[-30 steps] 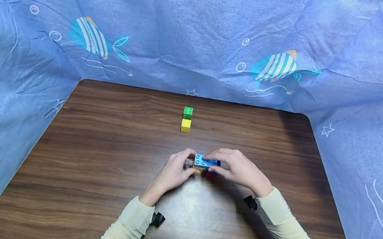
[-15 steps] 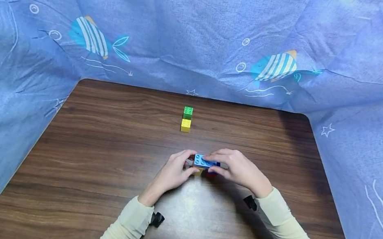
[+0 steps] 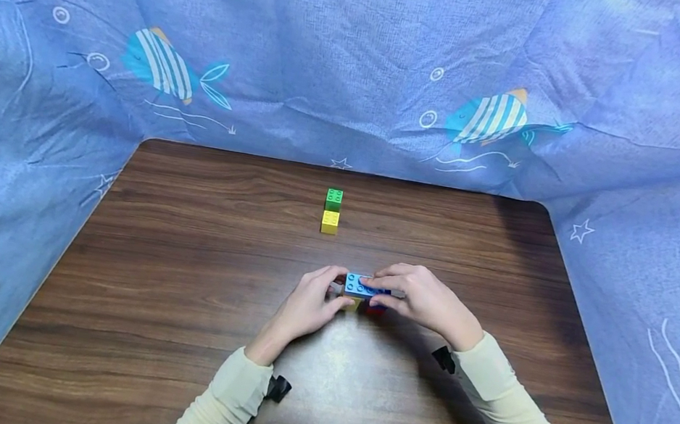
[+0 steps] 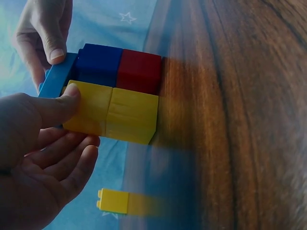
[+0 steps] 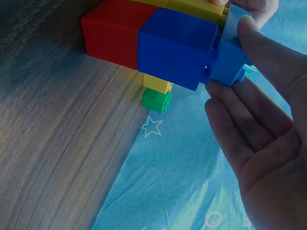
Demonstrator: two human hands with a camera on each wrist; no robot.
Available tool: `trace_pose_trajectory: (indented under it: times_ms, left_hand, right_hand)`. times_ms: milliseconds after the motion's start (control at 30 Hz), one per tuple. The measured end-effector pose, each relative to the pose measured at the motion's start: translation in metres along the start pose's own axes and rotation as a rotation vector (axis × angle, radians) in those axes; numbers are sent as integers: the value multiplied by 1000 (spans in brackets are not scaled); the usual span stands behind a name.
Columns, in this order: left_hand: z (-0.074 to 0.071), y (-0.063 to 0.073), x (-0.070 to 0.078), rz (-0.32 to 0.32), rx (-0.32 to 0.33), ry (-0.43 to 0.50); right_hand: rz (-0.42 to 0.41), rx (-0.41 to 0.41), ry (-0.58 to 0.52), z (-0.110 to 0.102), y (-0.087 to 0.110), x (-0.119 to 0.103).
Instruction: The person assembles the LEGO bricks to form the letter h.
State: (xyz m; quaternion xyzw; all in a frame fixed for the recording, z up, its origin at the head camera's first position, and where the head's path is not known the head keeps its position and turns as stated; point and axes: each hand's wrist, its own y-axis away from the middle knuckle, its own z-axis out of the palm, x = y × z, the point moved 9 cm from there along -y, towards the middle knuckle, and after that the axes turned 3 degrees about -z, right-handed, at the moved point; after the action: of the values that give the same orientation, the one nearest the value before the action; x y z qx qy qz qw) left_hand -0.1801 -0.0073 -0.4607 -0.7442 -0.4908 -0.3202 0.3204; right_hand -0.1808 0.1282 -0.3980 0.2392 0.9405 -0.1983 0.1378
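My left hand [image 3: 309,303] grips the upper yellow brick [image 4: 93,110], thumb on its near side. Below it stands a second yellow brick [image 4: 132,115] on the table. Beside this pair is a second stack, a dark blue brick [image 5: 177,43] over a red brick [image 5: 112,36]. Across both tops lies a light blue brick [image 3: 358,285], its studs upward in the head view. My right hand [image 3: 426,299] pinches that light blue brick near its right end. In the right wrist view, studs show in a narrow gap between the light blue and dark blue bricks.
Farther back on the wooden table [image 3: 213,222], a small yellow brick [image 3: 329,224] and a green brick [image 3: 334,199] sit one behind the other. A blue fish-print cloth [image 3: 349,59] hangs behind and around the table edges.
The fingers of my right hand have shifted very slightly on the light blue brick. Both hands otherwise stay where they were.
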Motion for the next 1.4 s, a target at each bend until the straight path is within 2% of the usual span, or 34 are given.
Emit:
trace_pose_trajectory:
  times_ms: [267, 667, 967, 1400]
  left_hand:
    - [-1, 1, 2, 9, -48, 8]
    - [-7, -3, 10, 35, -44, 74]
    - [-7, -4, 12, 58, -50, 62]
    - [-6, -4, 11, 48, -49, 57]
  right_hand:
    - [14, -12, 5, 1, 0, 0]
    - [29, -13, 16, 1, 0, 0]
    - [23, -5, 32, 2, 0, -1]
    - [9, 5, 16, 2, -1, -1]
